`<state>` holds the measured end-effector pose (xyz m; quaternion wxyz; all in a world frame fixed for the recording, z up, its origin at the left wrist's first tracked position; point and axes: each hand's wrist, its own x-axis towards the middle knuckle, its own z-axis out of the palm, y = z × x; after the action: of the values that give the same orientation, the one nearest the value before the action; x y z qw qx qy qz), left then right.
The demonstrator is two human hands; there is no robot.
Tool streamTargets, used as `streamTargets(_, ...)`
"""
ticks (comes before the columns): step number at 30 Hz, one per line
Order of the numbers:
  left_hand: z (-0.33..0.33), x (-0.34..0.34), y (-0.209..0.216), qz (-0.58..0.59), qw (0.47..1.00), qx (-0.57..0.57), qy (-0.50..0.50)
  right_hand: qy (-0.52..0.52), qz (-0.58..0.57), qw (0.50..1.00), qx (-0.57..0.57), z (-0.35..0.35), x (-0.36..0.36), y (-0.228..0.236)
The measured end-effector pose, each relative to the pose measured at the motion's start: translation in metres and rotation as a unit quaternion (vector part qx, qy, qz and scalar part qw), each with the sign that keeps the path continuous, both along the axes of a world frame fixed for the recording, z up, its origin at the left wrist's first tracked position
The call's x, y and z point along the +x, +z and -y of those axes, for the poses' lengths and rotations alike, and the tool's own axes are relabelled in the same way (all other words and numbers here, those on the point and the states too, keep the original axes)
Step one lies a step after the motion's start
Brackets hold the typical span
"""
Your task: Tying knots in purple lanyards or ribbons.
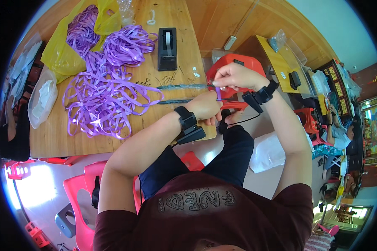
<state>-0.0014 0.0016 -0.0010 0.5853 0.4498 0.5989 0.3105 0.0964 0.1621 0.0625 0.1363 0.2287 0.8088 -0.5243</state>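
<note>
Head view: both bare hands work just off the table's right edge, above the seated person's lap. Right hand: raised, thumb and index finger brought together in a pinch on the upper end of a short purple ribbon strip; the other fingers are curled. Left hand: nearer the body, back upward, fingers bent inward at the strip's lower end; its fingertips are mostly hidden, so whether they pinch the ribbon cannot be told. Position of strip: upright in the frame, spanning the narrow gap between the hands. Two dark narrow strips run roughly parallel over the wooden table, from beside the ribbon heap toward the hands. Heap of purple ribbon: loose, tangled loops on the table, well left of the hands, reaching up to the mouth of a yellow plastic bag, with more ribbon inside. Right of the upper ribbon: black tape dispenser, loaded with a roll. Beyond it, near the far edge, a small white ring. At the table's left, a translucent tub. Each wrist carries a black strapped device. Beyond the right hand, a red plastic seat; on the floor at right, a white bag.
</note>
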Motion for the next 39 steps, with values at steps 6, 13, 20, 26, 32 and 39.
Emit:
streamTargets(6,0.003,0.001,-0.006,-0.004,1.000,0.007,0.017,0.118,-0.004,0.977,0.178,-0.014,0.013,-0.019)
streamTargets(13,0.003,0.001,0.006,-0.015,1.000,-0.005,-0.002,0.162,0.024,0.950,0.265,-0.013,0.001,-0.017)
streamTargets(20,0.002,0.001,0.003,-0.013,1.000,-0.010,-0.003,0.149,-0.009,0.913,0.380,-0.003,0.008,-0.011)
streamTargets(26,0.000,0.001,0.001,-0.022,1.000,-0.012,0.003,0.244,-0.138,0.901,0.330,-0.008,0.015,-0.030)
streamTargets(32,-0.001,-0.001,0.002,-0.029,0.999,-0.033,-0.001,0.270,-0.098,0.886,0.363,-0.002,0.004,-0.043)
streamTargets(39,-0.003,0.004,0.009,0.003,1.000,-0.016,0.012,-0.078,-0.184,0.980,-0.011,-0.032,0.056,-0.089)
